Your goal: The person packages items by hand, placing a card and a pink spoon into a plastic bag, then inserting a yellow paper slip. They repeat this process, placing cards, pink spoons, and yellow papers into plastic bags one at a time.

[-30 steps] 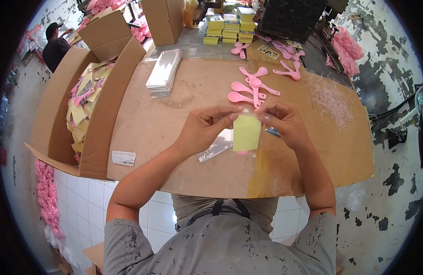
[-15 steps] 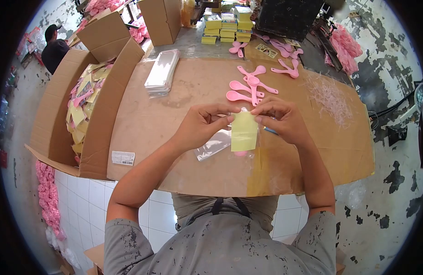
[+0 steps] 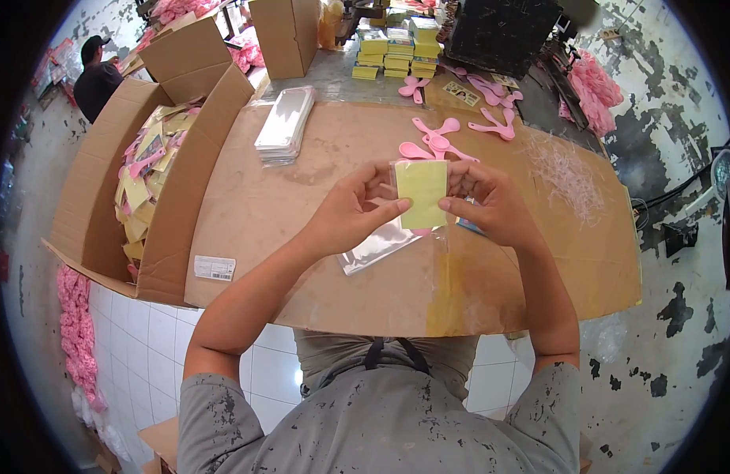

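Note:
Between my two hands a yellow card in a clear plastic sleeve (image 3: 422,195) is held upright, facing me. My left hand (image 3: 357,207) pinches its left edge, thumb in front and fingers behind. On the right edge, my right hand (image 3: 488,204) grips it the same way. Just beyond the card lie several pink spoons (image 3: 437,142), partly hidden by it. Below my left hand is a flat clear plastic sleeve (image 3: 381,246) on the cardboard. A small blue item (image 3: 469,226) shows under my right hand, and a bit of pink shows beneath the card.
An open carton (image 3: 167,245) of packed yellow cards and spoons stands left. Clear sleeves (image 3: 284,126) are stacked at the back left of the cardboard sheet (image 3: 246,205). Behind are card stacks (image 3: 396,49); plastic strips (image 3: 566,178) lie right. A person (image 3: 96,79) is far left.
The yellow card has moved up and nearer the pink spoons. My hands have shifted from its top corners to its sides, with thumbs on its lower part.

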The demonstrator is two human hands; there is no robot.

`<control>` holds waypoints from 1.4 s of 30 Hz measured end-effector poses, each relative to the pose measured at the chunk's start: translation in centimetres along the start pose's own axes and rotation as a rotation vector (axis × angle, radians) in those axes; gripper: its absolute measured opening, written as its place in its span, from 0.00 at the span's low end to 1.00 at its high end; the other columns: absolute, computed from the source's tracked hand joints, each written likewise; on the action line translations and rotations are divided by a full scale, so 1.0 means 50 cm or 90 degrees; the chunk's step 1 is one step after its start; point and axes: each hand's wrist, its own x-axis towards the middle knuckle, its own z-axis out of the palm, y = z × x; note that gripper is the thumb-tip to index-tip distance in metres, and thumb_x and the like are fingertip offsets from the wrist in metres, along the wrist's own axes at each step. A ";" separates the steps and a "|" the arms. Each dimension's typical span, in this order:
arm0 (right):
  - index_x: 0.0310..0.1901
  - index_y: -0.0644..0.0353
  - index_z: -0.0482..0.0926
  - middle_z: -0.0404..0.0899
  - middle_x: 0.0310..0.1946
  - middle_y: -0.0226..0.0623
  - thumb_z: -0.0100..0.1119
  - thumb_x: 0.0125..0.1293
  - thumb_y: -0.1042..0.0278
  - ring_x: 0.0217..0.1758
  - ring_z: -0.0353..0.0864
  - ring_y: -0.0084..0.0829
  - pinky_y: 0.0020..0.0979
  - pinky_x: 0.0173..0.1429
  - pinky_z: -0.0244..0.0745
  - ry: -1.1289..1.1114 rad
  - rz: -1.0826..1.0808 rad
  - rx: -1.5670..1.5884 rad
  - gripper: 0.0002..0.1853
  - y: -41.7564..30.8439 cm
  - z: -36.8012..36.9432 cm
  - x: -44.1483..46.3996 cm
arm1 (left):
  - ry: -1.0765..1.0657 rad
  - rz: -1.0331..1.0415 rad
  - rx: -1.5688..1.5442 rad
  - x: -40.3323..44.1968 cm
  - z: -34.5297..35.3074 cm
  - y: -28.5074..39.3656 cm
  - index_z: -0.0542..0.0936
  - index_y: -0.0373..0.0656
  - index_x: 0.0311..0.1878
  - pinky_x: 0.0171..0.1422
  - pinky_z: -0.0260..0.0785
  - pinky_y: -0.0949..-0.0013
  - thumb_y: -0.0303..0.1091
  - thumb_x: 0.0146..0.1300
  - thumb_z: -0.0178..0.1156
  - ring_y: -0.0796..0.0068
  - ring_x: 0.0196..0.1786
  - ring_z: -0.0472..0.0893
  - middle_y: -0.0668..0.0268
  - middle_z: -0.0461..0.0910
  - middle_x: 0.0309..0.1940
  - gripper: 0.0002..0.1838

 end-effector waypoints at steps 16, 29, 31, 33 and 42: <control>0.48 0.64 0.86 0.84 0.45 0.38 0.75 0.63 0.70 0.49 0.84 0.34 0.34 0.54 0.76 0.074 0.163 -0.428 0.14 0.082 -0.156 -0.106 | 0.079 -0.009 0.459 0.031 -0.064 -0.060 0.87 0.42 0.52 0.53 0.75 0.67 0.36 0.64 0.74 0.74 0.47 0.82 0.66 0.83 0.47 0.15; 0.46 0.63 0.83 0.87 0.39 0.36 0.71 0.67 0.72 0.44 0.84 0.30 0.34 0.53 0.77 0.159 0.080 -0.399 0.09 0.070 -0.158 -0.092 | 0.066 -0.080 0.417 0.022 -0.035 -0.098 0.88 0.37 0.55 0.41 0.72 0.69 0.30 0.67 0.72 0.80 0.33 0.75 0.66 0.86 0.34 0.15; 0.47 0.63 0.83 0.86 0.40 0.35 0.69 0.70 0.70 0.46 0.84 0.29 0.34 0.54 0.77 0.107 0.154 -0.278 0.09 0.034 -0.139 -0.082 | 0.061 -0.090 0.424 0.023 -0.033 -0.085 0.88 0.37 0.53 0.40 0.72 0.70 0.31 0.68 0.72 0.79 0.32 0.75 0.66 0.86 0.32 0.13; 0.49 0.64 0.83 0.86 0.40 0.34 0.68 0.72 0.69 0.45 0.83 0.28 0.34 0.52 0.77 0.066 0.086 -0.219 0.09 0.026 -0.099 -0.075 | 0.049 -0.082 0.439 0.022 -0.031 -0.078 0.88 0.37 0.51 0.40 0.72 0.70 0.31 0.68 0.71 0.79 0.31 0.75 0.66 0.85 0.31 0.11; 0.48 0.63 0.82 0.87 0.43 0.47 0.67 0.71 0.67 0.46 0.87 0.45 0.40 0.50 0.80 -0.077 -0.053 -0.375 0.10 0.058 0.022 -0.024 | 0.128 0.032 0.189 0.026 -0.046 -0.096 0.79 0.39 0.45 0.50 0.79 0.68 0.26 0.73 0.60 0.74 0.39 0.85 0.61 0.89 0.43 0.02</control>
